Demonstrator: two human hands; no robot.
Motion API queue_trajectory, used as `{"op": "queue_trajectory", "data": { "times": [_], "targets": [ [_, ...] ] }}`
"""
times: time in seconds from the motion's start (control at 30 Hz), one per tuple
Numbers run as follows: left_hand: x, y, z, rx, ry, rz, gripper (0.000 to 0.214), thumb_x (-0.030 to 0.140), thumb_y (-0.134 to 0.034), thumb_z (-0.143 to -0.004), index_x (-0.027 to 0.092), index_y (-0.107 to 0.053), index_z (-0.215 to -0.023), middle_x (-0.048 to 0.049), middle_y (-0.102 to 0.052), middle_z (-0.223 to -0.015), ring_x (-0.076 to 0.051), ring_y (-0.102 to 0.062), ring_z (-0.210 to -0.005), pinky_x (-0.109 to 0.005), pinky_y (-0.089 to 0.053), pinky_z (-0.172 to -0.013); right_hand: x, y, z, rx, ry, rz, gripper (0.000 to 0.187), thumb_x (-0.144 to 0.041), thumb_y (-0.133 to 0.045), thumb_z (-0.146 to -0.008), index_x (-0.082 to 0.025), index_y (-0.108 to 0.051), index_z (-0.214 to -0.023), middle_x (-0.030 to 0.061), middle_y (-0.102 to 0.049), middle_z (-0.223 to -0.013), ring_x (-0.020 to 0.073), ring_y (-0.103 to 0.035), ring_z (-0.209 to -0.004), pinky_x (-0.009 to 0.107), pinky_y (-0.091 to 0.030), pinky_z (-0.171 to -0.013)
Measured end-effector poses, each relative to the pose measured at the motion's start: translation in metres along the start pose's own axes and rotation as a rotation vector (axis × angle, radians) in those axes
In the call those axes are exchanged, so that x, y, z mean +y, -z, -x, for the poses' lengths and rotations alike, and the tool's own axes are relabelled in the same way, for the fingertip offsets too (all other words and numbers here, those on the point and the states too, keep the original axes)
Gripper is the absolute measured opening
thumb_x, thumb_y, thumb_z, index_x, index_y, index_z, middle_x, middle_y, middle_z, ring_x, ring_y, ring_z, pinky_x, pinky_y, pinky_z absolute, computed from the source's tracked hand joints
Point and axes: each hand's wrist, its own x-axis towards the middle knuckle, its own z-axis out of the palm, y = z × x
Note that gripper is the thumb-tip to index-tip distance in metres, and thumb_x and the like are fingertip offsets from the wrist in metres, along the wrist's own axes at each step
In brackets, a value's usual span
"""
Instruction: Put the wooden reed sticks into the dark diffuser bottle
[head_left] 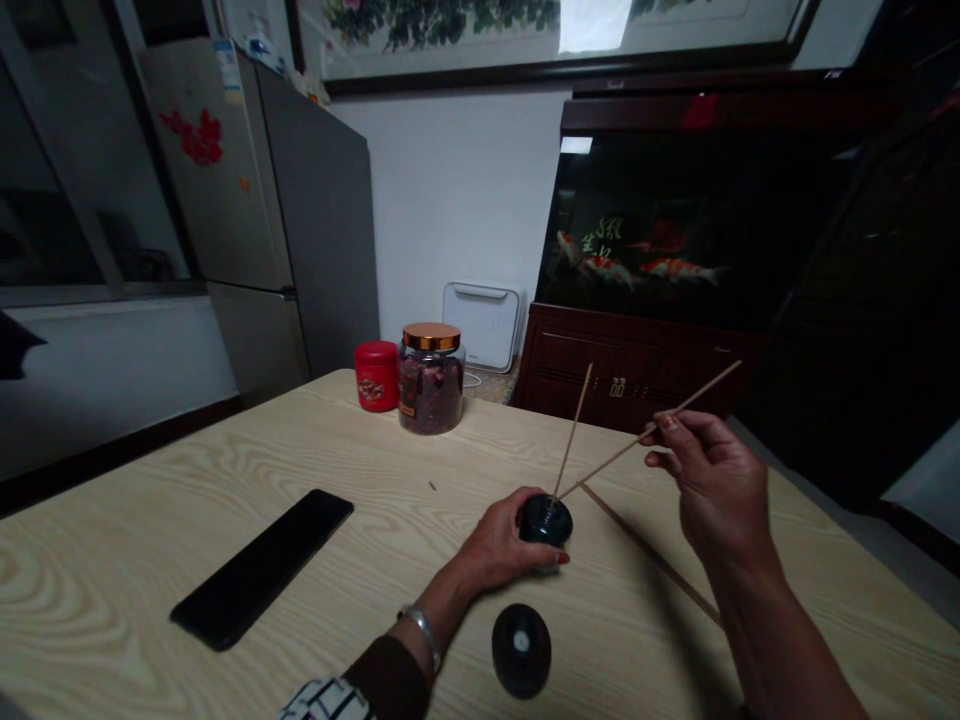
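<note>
The left hand [501, 545] wraps its fingers around a small dark bottle [546, 520] standing on the table [187, 470], toward the near edge. One reed [573, 432] stands tilted in the bottle's mouth. The right hand [712, 490] pinches a second reed [660, 425] between thumb and fingertips, its lower end at the bottle's mouth. A third reed [645, 550] lies flat beside the bottle. A dark lid [521, 650] lies nearer the near edge. A phone [262, 568] lies well apart, and two jars [412, 375] stand at the far edge.

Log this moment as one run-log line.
left hand: grips small dark round bottle | right hand: pinches thin wooden reed stick, tip at bottle mouth | round black cap: on table
</note>
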Motion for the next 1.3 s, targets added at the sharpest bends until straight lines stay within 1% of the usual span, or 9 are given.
{"op": "queue_trajectory", "data": {
  "times": [0.43, 0.57, 0.73, 0.83, 0.93, 1.03, 1.13, 1.2, 1.3],
  "targets": [
    [0.002, -0.001, 0.000, 0.005, -0.003, 0.023, 0.070, 0.031, -0.089, -0.055, 0.016, -0.062, -0.118, -0.0055, -0.069, -0.103, -0.022, -0.062, -0.095, -0.030, -0.048, -0.087, 0.011, -0.014, 0.014, -0.220, -0.009, 0.115, 0.021, -0.040, -0.068, -0.084, -0.020, -0.065, -0.089, 0.0020, -0.065, -0.082, 0.0154, -0.062, -0.075, 0.026, -0.055, -0.059],
    [0.002, -0.001, 0.000, 0.001, -0.025, 0.008, 0.069, 0.032, -0.089, -0.057, 0.017, -0.062, -0.118, -0.0051, -0.069, -0.105, -0.022, -0.061, -0.096, -0.030, -0.047, -0.087, 0.019, -0.021, 0.021, -0.367, -0.054, 0.152, 0.023, -0.042, -0.065, -0.086, -0.020, -0.064, -0.088, 0.0015, -0.063, -0.081, 0.0160, -0.062, -0.076, 0.027, -0.055, -0.061],
    [0.000, -0.001, 0.000, 0.020, -0.039, -0.025, 0.070, 0.034, -0.089, -0.055, 0.017, -0.062, -0.119, -0.0044, -0.068, -0.104, -0.022, -0.060, -0.096, -0.030, -0.047, -0.086, 0.027, -0.022, 0.023, -0.603, -0.142, 0.304, 0.029, -0.048, -0.060, -0.087, -0.019, -0.064, -0.088, 0.0026, -0.065, -0.082, 0.0167, -0.064, -0.073, 0.028, -0.053, -0.061],
    [0.001, 0.000, 0.000, 0.013, -0.029, -0.027, 0.070, 0.036, -0.089, -0.056, 0.017, -0.062, -0.118, -0.0038, -0.068, -0.103, -0.021, -0.061, -0.095, -0.029, -0.047, -0.085, 0.026, -0.008, 0.011, -0.645, -0.185, 0.376, 0.034, -0.051, -0.055, -0.088, -0.019, -0.065, -0.092, 0.0045, -0.067, -0.083, 0.0180, -0.065, -0.073, 0.029, -0.052, -0.060],
    [0.002, 0.000, 0.001, 0.010, -0.019, -0.024, 0.071, 0.035, -0.089, -0.056, 0.018, -0.062, -0.119, -0.0033, -0.068, -0.103, -0.021, -0.061, -0.095, -0.029, -0.047, -0.086, 0.032, 0.020, -0.007, -0.639, -0.163, 0.566, 0.031, -0.048, -0.054, -0.087, -0.019, -0.065, -0.087, 0.0044, -0.067, -0.078, 0.0184, -0.064, -0.068, 0.029, -0.050, -0.058],
    [0.002, 0.001, 0.001, 0.012, -0.014, -0.022, 0.069, 0.034, -0.089, -0.055, 0.019, -0.063, -0.118, -0.0036, -0.069, -0.104, -0.021, -0.061, -0.095, -0.029, -0.047, -0.086, 0.054, 0.049, -0.020, -0.720, -0.134, 0.924, 0.018, -0.036, -0.055, -0.084, -0.021, -0.064, -0.078, 0.0042, -0.068, -0.074, 0.0181, -0.062, -0.066, 0.028, -0.044, -0.059],
    [0.001, 0.000, 0.001, 0.008, -0.006, 0.002, 0.069, 0.033, -0.089, -0.056, 0.017, -0.063, -0.118, -0.0049, -0.069, -0.105, -0.022, -0.062, -0.096, -0.030, -0.048, -0.086, 0.085, 0.068, -0.022, -0.779, -0.189, 1.217, 0.010, -0.028, -0.059, -0.079, -0.021, -0.066, -0.075, 0.0058, -0.070, -0.080, 0.0192, -0.062, -0.073, 0.029, -0.040, -0.063],
    [0.001, 0.000, 0.001, 0.005, 0.002, 0.009, 0.070, 0.033, -0.089, -0.055, 0.017, -0.062, -0.118, -0.0055, -0.068, -0.105, -0.022, -0.062, -0.096, -0.031, -0.048, -0.086, 0.102, 0.074, -0.018, -0.788, -0.231, 1.290, 0.006, -0.027, -0.064, -0.074, -0.021, -0.067, -0.073, 0.0069, -0.071, -0.082, 0.0208, -0.062, -0.076, 0.029, -0.038, -0.064],
    [0.003, 0.000, 0.001, 0.001, 0.012, 0.019, 0.071, 0.033, -0.088, -0.055, 0.017, -0.062, -0.119, -0.0057, -0.069, -0.104, -0.022, -0.062, -0.095, -0.032, -0.049, -0.086, 0.118, 0.079, -0.013, -0.793, -0.253, 1.308, 0.006, -0.026, -0.068, -0.070, -0.021, -0.067, -0.071, 0.0078, -0.070, -0.084, 0.0218, -0.062, -0.078, 0.030, -0.037, -0.064]
  ]
}}
